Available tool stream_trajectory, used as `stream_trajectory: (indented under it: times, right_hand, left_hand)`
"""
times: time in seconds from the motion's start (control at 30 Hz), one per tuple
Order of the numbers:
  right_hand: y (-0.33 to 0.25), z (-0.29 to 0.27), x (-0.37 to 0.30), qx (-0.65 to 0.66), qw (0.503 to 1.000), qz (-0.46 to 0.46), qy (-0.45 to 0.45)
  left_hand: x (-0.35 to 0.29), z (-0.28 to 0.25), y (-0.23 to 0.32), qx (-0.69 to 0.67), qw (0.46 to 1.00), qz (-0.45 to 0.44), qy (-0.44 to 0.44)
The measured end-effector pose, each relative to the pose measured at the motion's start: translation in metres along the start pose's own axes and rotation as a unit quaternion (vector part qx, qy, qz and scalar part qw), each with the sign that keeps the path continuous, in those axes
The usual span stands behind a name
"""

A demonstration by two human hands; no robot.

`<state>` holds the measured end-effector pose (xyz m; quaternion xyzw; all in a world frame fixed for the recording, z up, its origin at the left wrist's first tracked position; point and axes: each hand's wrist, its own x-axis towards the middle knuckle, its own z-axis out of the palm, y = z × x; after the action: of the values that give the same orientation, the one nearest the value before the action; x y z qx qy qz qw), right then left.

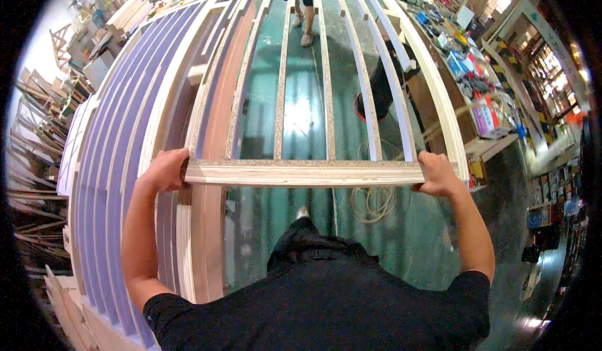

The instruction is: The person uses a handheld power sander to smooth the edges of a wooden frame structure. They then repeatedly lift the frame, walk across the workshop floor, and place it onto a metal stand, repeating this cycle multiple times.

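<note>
A long wooden slatted frame point(304, 173) stretches away from me, its near end a pale plywood crosspiece. My left hand point(165, 170) is closed round the left corner of this end, and my right hand point(439, 174) grips the right corner. Narrow slats point(327, 100) run lengthwise from the crosspiece toward the far end, with gaps between them showing the floor. Both arms reach forward, spread wide. The undersides of the corners and some of my fingers are hidden.
Another person's legs point(306, 12) stand beyond the slats. A slatted panel with purple strips point(119, 138) lies along the left. At the right is a workbench cluttered with tools and boxes point(486, 116). A coiled hose or cord point(371, 203) lies on the green floor point(401, 244).
</note>
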<state>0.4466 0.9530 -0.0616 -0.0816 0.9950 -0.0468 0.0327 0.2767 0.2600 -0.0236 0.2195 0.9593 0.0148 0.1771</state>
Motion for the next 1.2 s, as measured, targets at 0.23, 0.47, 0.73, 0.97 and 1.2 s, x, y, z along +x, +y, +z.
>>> stream_trajectory:
  times: [0.23,0.47,0.73,0.97,1.2]
  right_hand:
    - [0.062,-0.012,0.163,-0.010,0.999,0.018,-0.049]
    - [0.155,-0.007,0.318,0.017,0.997,0.023,-0.070]
    - [0.258,-0.026,0.506,0.006,0.996,0.008,-0.094]
    - [0.337,-0.034,0.672,0.032,0.994,0.031,-0.096]
    - [0.412,-0.061,0.829,0.077,0.985,0.093,-0.124]
  left_hand:
    - [0.153,-0.059,-0.031,0.011,1.000,-0.016,-0.012]
    - [0.311,-0.124,-0.031,0.028,0.996,-0.047,-0.071]
    - [0.512,-0.193,-0.029,0.031,0.997,-0.032,-0.058]
    - [0.689,-0.247,-0.057,-0.004,0.999,0.017,-0.036]
    - [0.862,-0.313,-0.081,0.000,0.997,0.041,-0.059]
